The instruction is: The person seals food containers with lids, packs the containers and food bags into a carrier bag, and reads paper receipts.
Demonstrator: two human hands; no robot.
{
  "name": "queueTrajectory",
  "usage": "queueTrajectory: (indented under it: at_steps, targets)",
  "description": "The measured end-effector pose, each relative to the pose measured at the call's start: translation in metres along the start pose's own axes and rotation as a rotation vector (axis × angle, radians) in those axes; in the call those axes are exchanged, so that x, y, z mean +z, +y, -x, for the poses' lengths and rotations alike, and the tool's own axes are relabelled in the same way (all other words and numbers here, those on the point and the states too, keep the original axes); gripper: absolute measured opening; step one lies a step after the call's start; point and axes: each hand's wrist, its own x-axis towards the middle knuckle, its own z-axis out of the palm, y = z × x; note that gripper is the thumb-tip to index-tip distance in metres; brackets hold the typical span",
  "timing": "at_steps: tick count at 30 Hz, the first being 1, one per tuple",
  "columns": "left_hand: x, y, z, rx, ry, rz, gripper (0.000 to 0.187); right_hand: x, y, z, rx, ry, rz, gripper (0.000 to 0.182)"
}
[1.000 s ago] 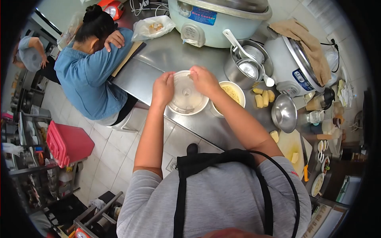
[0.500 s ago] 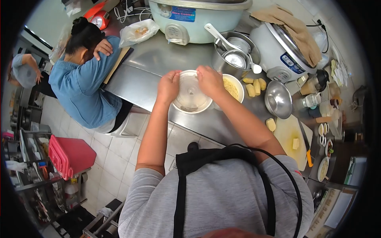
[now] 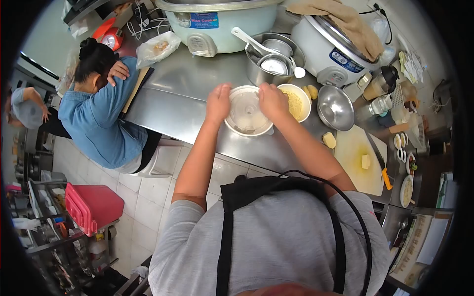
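A round white bowl with a clear plastic lid (image 3: 245,116) is between my hands at the steel table's near edge. My left hand (image 3: 218,103) closes on its left rim and my right hand (image 3: 274,102) on its upper right rim. Thumbs and fingertips are partly hidden. Just right of my right hand stands a second white bowl holding fine yellow shreds (image 3: 295,104), partly covered by my forearm. Several yellow chunks (image 3: 311,92) lie beyond that bowl, some of them hidden.
A metal pot with ladles (image 3: 256,74) stands behind the bowls, with rice cookers (image 3: 222,32) at the back. To the right are a steel bowl (image 3: 335,107), a cutting board (image 3: 353,163) and an orange-handled knife (image 3: 386,178). A seated person (image 3: 101,118) leans on the table at left.
The lidded bowl, held in both my hands, and the bowl of yellow shreds have shifted right along the table, now covering some yellow chunks. The camera view has also shifted.
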Motion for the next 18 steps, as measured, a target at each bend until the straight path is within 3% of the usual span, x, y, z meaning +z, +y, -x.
queueTrajectory:
  at_steps: [4, 7, 10, 18]
  targets:
    - [0.002, -0.024, 0.022, -0.063, 0.107, 0.291, 0.035, -0.002, 0.003, 0.002, -0.045, 0.201, 0.087, 0.018]
    - [0.012, -0.009, 0.050, -0.069, 0.100, 0.384, 0.037, -0.009, -0.007, -0.012, -0.393, 0.234, -0.009, 0.019]
    - [0.013, -0.009, 0.052, -0.034, 0.085, 0.327, 0.036, 0.001, -0.016, -0.032, -0.581, -0.068, -0.269, 0.016]
    - [0.006, -0.007, 0.039, 0.007, 0.001, 0.150, 0.034, 0.012, -0.017, -0.039, -0.412, -0.041, -0.264, 0.014]
